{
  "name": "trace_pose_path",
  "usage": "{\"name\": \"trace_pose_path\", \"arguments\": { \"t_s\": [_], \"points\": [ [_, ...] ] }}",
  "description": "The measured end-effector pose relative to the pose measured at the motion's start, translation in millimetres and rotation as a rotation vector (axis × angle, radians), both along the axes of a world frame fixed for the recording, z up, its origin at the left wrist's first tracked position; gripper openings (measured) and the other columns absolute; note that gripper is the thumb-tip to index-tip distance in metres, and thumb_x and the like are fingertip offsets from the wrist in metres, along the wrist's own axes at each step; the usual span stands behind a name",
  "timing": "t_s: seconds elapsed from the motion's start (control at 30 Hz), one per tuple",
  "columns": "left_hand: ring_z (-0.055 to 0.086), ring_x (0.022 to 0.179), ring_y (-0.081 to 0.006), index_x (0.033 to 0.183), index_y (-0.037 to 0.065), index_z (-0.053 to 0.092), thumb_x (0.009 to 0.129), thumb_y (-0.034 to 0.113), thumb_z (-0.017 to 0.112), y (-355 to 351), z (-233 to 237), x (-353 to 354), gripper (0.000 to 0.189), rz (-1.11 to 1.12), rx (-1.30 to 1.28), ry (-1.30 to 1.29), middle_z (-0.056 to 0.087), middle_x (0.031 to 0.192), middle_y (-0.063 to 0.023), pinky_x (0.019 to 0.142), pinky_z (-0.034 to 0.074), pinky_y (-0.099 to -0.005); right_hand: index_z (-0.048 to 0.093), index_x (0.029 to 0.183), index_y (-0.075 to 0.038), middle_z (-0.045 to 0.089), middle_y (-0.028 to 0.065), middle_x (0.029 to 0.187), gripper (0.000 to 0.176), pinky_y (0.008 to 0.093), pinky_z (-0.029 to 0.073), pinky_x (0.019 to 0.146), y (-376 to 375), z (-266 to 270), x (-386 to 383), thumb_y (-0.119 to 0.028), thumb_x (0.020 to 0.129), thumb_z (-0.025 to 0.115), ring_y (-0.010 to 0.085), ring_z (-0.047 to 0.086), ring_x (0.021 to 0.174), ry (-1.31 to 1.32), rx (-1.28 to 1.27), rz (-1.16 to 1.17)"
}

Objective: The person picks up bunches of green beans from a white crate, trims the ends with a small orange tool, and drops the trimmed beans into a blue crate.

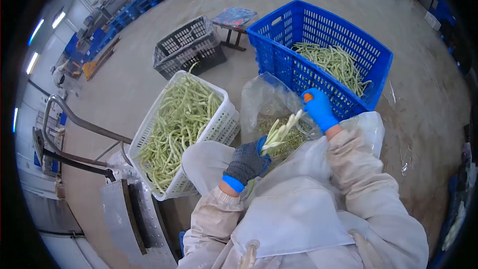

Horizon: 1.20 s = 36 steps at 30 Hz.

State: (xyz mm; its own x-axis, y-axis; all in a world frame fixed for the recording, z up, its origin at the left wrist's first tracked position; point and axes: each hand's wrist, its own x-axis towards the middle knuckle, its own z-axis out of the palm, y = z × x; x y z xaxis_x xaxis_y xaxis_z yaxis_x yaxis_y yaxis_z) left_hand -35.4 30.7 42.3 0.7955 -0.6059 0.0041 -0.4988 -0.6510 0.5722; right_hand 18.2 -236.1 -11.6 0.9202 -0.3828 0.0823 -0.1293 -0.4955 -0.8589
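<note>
My left hand (pixel 247 162), in a grey knit glove over a blue one, is closed around a bunch of pale green beans (pixel 281 133) whose ends point up and right. My right hand (pixel 320 108), in a blue glove, is closed on a small orange-handled tool (pixel 308 98); its working end cannot be made out. It is to the right of the bunch, apart from it, near the blue crate (pixel 271 52). Below both hands lies a clear plastic bag (pixel 255 100) with small green trimmings in it. Long green beans (pixel 333 65) lie in the blue crate.
At left a white basket (pixel 230 119) is heaped with beans (pixel 174 132), beside a metal cart handle (pixel 89 122). Farther off stand a dark grey crate (pixel 199 60) and a low stool (pixel 234 17). A person (pixel 58 73) is at the far left.
</note>
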Motion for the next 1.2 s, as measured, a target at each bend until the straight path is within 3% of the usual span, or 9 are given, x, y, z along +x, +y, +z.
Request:
{"name": "trace_pose_path", "arguments": {
  "t_s": [0.17,0.27,0.7,0.83,0.9,0.93,1.0,1.07,1.2],
  "points": [
    [0.061,0.086,-0.0313,0.123,0.008,0.049,0.072,0.025,0.063,1.0,-4.4,0.6,0.055,0.015,0.135,-0.151,0.061,0.099,-0.016,0.076,0.048,-0.0436,0.061,0.106,-0.007,0.061,0.0158,0.095,0.028,0.041,0.046,0.077,10.9,52.7,-12.5,-0.009,0.079,0.054,0.0314,0.058,0.09,-0.532,-0.362,0.522],
    [0.062,0.084,-0.0303,0.121,0.008,0.049,0.072,0.024,0.063,-3.4,8.1,2.0,0.054,-0.022,0.148,-0.211,0.062,0.096,-0.015,0.072,0.048,-0.0426,0.059,0.109,-0.007,0.059,0.0139,0.096,0.03,0.0393,0.044,0.079,27.8,76.0,-26.3,-0.004,0.08,0.053,0.0318,0.054,0.091,-0.144,-0.491,0.825],
    [0.061,0.084,-0.0308,0.122,0.012,0.047,0.072,0.02,0.061,-7.1,2.0,2.4,0.053,-0.006,0.292,-0.186,0.061,0.094,-0.0141,0.071,0.048,-0.0432,0.059,0.075,-0.007,0.059,0.0146,0.077,0.006,0.0439,0.046,0.064,41.9,50.1,-37.4,-0.006,0.068,0.058,0.0342,0.058,0.075,-0.167,-0.807,0.824],
    [0.061,0.084,-0.0306,0.123,0.012,0.047,0.07,0.018,0.063,-13.3,9.5,-0.8,0.055,-0.016,0.339,-0.159,0.061,0.094,-0.0136,0.07,0.048,-0.0437,0.062,0.075,-0.007,0.06,0.0174,0.078,0.008,0.0435,0.046,0.066,7.2,-5.5,-10.6,-0.009,0.072,0.055,0.0364,0.057,0.074,-0.025,-0.724,0.365],
    [0.061,0.084,-0.0299,0.122,0.011,0.047,0.07,0.018,0.063,-7.3,18.8,-2.8,0.055,0.026,0.378,-0.153,0.061,0.093,-0.0131,0.069,0.048,-0.0438,0.063,0.085,-0.005,0.061,0.0167,0.082,0.014,0.0417,0.047,0.072,-20.3,15.8,-3.7,-0.005,0.074,0.055,0.0351,0.058,0.079,0.306,-0.587,0.182],
    [0.062,0.083,-0.0292,0.122,0.011,0.047,0.069,0.018,0.064,-3.9,19.7,-5.8,0.056,0.06,0.414,-0.139,0.061,0.092,-0.0127,0.068,0.048,-0.0439,0.063,0.085,-0.005,0.061,0.0167,0.082,0.014,0.0417,0.047,0.072,-19.1,22.0,-6.0,-0.005,0.074,0.055,0.0351,0.058,0.079,0.311,-0.581,0.191],
    [0.062,0.083,-0.0284,0.122,0.011,0.047,0.069,0.018,0.064,-4.3,17.8,-4.1,0.056,0.057,0.428,-0.152,0.06,0.092,-0.0121,0.067,0.048,-0.044,0.063,0.095,-0.004,0.061,0.0181,0.086,0.022,0.0412,0.048,0.073,-20.3,33.2,-14.0,-0.002,0.075,0.053,0.0342,0.059,0.081,-0.477,-0.69,0.218],
    [0.062,0.082,-0.0276,0.122,0.012,0.047,0.07,0.019,0.065,-7.3,15.9,0.7,0.056,0.05,0.433,-0.183,0.06,0.091,-0.0115,0.065,0.047,-0.0441,0.061,0.102,-0.004,0.06,0.018,0.097,0.025,0.0393,0.047,0.078,10.0,49.2,-28.6,-0.001,0.079,0.052,0.0325,0.058,0.088,-0.335,-0.241,0.467],
    [0.062,0.079,-0.0269,0.123,0.012,0.046,0.069,0.02,0.065,-9.8,8.0,0.8,0.058,0.024,0.38,-0.294,0.06,0.09,-0.0101,0.061,0.046,-0.0433,0.061,0.103,-0.004,0.061,0.0161,0.098,0.022,0.0376,0.046,0.077,43.9,60.5,-51.7,-0.005,0.082,0.054,0.0328,0.059,0.089,-0.138,-0.181,0.784]
  ]
}}
